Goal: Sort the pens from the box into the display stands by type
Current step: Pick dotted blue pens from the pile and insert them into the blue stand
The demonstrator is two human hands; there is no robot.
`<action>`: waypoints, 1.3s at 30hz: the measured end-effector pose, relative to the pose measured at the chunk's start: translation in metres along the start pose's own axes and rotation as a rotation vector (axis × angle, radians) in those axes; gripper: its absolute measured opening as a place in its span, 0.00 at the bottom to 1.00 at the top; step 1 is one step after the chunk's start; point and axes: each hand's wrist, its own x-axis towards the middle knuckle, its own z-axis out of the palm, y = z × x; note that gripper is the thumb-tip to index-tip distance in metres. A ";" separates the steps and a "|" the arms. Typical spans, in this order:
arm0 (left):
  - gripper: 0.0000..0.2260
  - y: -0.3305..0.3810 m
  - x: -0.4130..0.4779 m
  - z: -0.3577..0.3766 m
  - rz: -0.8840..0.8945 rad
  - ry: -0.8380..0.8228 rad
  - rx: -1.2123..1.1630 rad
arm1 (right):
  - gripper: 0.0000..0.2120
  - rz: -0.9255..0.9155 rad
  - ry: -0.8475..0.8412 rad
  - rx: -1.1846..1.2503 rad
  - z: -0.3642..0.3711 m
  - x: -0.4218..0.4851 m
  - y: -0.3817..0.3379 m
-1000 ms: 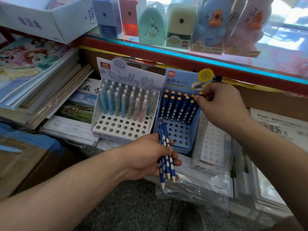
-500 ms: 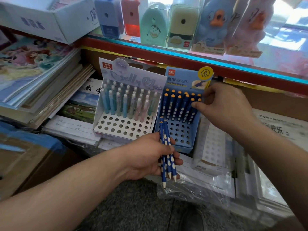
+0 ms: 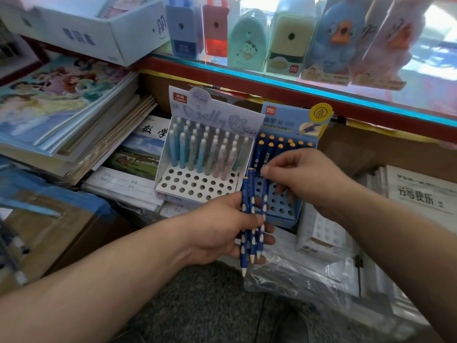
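My left hand (image 3: 217, 229) grips three dark blue pens (image 3: 252, 219) with white dots, tips pointing down, in front of the stands. My right hand (image 3: 304, 179) reaches over them, and its thumb and fingers pinch the top of the rightmost pen. Behind stands the blue display stand (image 3: 284, 211). Several matching blue pens with orange caps (image 3: 279, 144) fill its back rows, and its front holes are bare. To its left, the white display stand (image 3: 195, 186) holds several pastel pens (image 3: 205, 152) in its back rows.
Stacks of notebooks (image 3: 74, 120) lie to the left of the stands. A crumpled clear plastic bag (image 3: 296, 276) sits below my hands, a wrapped white stand (image 3: 321, 233) at the right. Boxed sharpeners (image 3: 247, 45) line the glass shelf above. A cardboard box (image 3: 49, 231) is at lower left.
My right hand has left the back row of the blue stand and come down to the pens in my left hand, taking hold of one. My left hand has risen slightly.
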 end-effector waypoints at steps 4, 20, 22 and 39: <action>0.08 -0.003 0.001 -0.014 -0.007 0.195 0.031 | 0.01 -0.261 0.342 -0.032 -0.013 0.004 -0.008; 0.06 -0.006 -0.003 -0.022 -0.017 0.160 0.007 | 0.09 -0.451 0.408 -0.309 0.008 0.024 -0.003; 0.06 -0.006 -0.002 -0.021 -0.021 0.160 0.011 | 0.08 -0.443 0.387 -0.322 0.009 0.025 -0.002; 0.08 -0.005 -0.003 -0.021 -0.026 0.143 0.007 | 0.10 -0.437 0.431 -0.511 0.019 0.032 -0.008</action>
